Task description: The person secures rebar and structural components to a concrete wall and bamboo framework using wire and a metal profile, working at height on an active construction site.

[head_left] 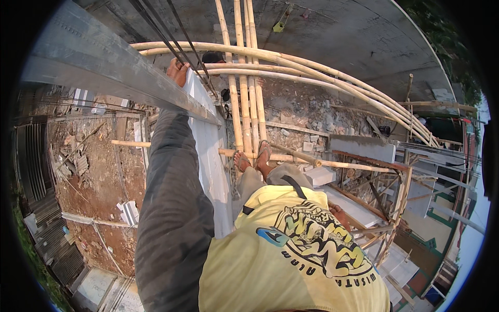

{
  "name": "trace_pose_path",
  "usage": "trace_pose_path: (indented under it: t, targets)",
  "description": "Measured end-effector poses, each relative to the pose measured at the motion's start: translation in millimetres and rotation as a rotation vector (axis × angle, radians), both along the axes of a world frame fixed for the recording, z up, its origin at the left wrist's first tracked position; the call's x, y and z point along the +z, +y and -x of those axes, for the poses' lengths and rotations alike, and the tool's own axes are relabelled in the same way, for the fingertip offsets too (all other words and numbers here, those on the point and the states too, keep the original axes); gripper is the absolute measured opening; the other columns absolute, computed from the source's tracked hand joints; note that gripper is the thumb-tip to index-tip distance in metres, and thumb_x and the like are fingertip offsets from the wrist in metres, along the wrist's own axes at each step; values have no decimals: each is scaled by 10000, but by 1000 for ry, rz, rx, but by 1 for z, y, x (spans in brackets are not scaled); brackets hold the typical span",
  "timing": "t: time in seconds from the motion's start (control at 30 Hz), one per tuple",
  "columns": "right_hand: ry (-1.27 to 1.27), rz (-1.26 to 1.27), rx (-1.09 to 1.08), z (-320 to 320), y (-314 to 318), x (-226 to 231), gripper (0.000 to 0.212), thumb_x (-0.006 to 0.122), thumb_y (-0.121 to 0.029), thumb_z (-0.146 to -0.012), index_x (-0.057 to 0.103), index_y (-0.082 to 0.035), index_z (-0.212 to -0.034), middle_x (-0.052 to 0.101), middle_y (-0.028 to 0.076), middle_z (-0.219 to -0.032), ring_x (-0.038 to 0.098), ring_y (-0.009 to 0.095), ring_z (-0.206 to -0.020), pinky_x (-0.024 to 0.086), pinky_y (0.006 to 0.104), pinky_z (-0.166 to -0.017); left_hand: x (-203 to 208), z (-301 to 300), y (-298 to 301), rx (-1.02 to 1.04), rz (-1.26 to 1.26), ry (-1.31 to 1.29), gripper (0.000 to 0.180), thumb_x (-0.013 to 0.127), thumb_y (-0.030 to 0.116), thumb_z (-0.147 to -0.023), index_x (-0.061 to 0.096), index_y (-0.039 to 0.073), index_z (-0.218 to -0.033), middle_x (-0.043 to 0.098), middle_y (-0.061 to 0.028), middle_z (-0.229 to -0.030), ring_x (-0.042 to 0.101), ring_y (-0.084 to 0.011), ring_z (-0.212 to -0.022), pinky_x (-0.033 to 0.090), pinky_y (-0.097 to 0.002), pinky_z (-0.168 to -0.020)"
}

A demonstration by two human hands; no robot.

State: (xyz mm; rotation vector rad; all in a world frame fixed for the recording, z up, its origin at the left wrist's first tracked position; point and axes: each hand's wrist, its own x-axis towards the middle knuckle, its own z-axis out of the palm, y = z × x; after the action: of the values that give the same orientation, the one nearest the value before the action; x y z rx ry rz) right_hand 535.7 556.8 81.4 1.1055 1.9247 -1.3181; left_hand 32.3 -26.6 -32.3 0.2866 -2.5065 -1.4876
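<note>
My left arm, in a dark grey sleeve, reaches forward and passes behind a grey metal beam (125, 78). Beyond the beam, my left hand (178, 72) curls its fingers by the far end of a white block wall (205, 151), close to thin dark steel rods (165, 31). Whether it grips the beam, the wall or a rod cannot be made out. My right hand (340, 216) is low at my right side, mostly hidden by my yellow shirt (291, 260), so its fingers hardly show. My sandalled feet (253, 156) stand on bamboo poles (244, 104).
Long curved bamboo poles (312, 73) cross ahead at height. Beneath them a person's dark cap (213, 57) partly shows. Rubble (306, 125) covers the ground far below. Wooden framing (400, 197) stands on the right, and bare brown soil (93, 182) lies left of the wall.
</note>
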Motion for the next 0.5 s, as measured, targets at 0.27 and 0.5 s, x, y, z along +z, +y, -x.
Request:
trace_pose_path:
  t: [0.27,0.5]
  targets:
    - [3,40,16,-13,-1,-11,401,516,-203,-904,529,7,-1246,631,94,-1034,623,188,-895,523,317,-712,-3,5,-1,-6,129,-49,333,674,230,-809,567,40,-1061,687,-111,-885,646,-273,-875,473,-370,-780]
    - [-75,115,-111,-34,-13,-31,357,484,-178,-931,552,30,-1213,652,109,-1026,625,164,-871,521,304,-731,-4,7,5,23,136,-24,294,682,252,-798,585,47,-984,658,-141,-867,622,-316,-846,458,-409,-758]
